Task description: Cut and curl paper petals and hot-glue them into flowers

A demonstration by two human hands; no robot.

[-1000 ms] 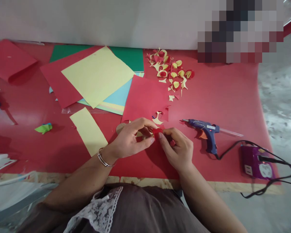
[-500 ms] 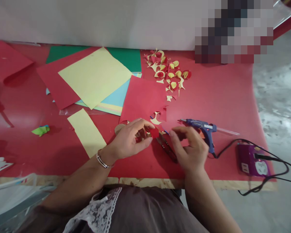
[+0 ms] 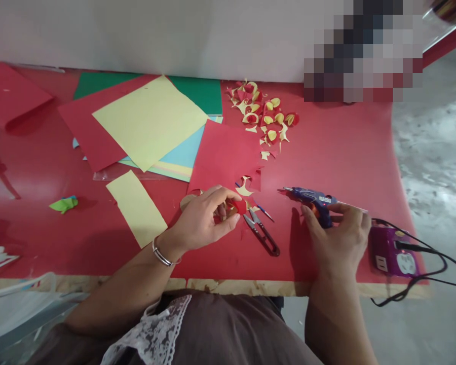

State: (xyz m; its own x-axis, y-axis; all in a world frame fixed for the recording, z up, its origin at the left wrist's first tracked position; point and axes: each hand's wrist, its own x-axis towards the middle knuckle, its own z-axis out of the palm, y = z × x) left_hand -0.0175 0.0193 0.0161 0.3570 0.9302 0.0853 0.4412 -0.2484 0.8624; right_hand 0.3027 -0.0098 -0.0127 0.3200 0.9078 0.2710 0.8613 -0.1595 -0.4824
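In my left hand (image 3: 209, 215), closed near the middle of the table, is a small red paper piece (image 3: 240, 206) pinched at the fingertips. The curled fingers partly hide it. My right hand (image 3: 338, 233) is around the handle of a blue hot glue gun (image 3: 307, 194), thumb on one side and fingers on the other. The gun's nozzle points left, and a clear glue stick shows at its back. Thread snips (image 3: 264, 238) with brown handles lie between my hands. Beside them is a thin blue pointed tool (image 3: 265, 212).
Cut paper petals and scraps (image 3: 271, 119) are scattered at the back. Yellow paper (image 3: 150, 121), red paper (image 3: 228, 147) and green sheets (image 3: 195, 91) lie left of them. A purple power socket box (image 3: 391, 253) with black cables sits at the right edge. A green paper piece (image 3: 64, 204) lies left.
My right hand has moved right, from beside the snips to the glue gun's handle, uncovering the snips and the blue tool. My left hand keeps the red paper piece in nearly the same place.
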